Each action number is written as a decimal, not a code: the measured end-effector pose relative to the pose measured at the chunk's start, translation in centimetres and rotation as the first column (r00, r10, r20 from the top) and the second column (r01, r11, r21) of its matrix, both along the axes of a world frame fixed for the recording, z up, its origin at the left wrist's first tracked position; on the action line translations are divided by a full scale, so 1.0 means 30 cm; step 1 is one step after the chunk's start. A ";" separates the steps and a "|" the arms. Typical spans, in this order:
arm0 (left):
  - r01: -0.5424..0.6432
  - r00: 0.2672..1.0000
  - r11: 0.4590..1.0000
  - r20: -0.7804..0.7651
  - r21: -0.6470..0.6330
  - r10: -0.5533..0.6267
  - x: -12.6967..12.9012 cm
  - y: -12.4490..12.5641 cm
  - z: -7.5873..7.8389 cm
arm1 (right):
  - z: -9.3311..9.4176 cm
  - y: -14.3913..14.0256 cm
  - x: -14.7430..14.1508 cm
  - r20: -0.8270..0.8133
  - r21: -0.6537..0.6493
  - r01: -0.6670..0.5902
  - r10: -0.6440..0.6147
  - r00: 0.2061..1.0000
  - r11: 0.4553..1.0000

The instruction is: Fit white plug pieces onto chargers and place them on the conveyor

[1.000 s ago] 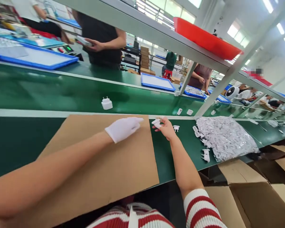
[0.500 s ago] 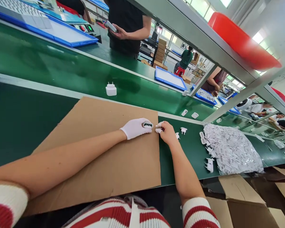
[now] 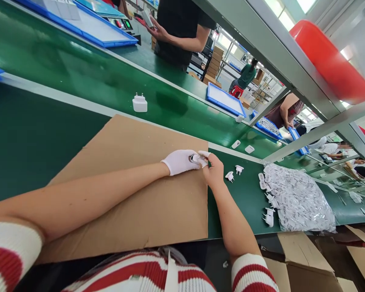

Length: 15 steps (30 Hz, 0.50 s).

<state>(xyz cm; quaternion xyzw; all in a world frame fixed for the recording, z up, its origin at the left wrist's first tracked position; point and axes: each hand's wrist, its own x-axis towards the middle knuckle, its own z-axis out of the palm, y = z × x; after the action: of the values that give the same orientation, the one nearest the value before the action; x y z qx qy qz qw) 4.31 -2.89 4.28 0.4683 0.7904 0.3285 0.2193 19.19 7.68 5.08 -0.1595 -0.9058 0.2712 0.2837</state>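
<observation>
**Hands meet at the cardboard's edge**

Closing the small gap seen half a second ago, the two hands now touch over the right edge of the cardboard sheet. That flat brown sheet lies on the smooth green desk. Beyond it, a white charger stands prongs-up on the glossy green conveyor belt. The gloved left hand, in soft white fabric, is closed around a small white charger body with a dark oval opening. The bare right hand presses fingers and thumb together against that body; whether it pinches a separate part cannot be told. Just right of it, loose white plug pieces lie on the desk. Farther right sits a crinkled clear plastic bag full of such parts. Overhead, a grey metal shelf carries a red plastic bin. Blue trays and standing people fill the room behind.
</observation>
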 end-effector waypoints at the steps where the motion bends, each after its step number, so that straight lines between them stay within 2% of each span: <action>1: 0.007 1.000 1.000 0.001 0.009 -0.007 0.000 0.001 -0.003 | -0.001 0.001 -0.003 -0.005 0.023 -0.007 0.007 1.000 1.000; 7: 0.045 0.999 0.999 -0.008 0.026 -0.045 -0.002 0.009 -0.010 | -0.019 0.016 -0.019 0.050 0.190 -0.009 -0.001 0.999 0.982; 12: 0.127 0.988 0.991 -0.090 0.034 -0.124 -0.002 0.014 -0.002 | -0.018 0.015 -0.026 0.113 0.256 -0.049 0.021 0.993 0.965; 15: 0.148 0.984 0.986 -0.115 0.072 -0.139 -0.004 0.018 -0.011 | -0.012 0.009 -0.031 0.143 0.290 -0.028 -0.014 0.990 0.957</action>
<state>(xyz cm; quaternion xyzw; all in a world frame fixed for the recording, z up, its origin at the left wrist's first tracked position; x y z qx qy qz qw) 4.18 -2.35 3.96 0.5497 0.7516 0.3171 0.1797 18.26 7.96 4.70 -0.1318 -0.9545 0.1237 0.2371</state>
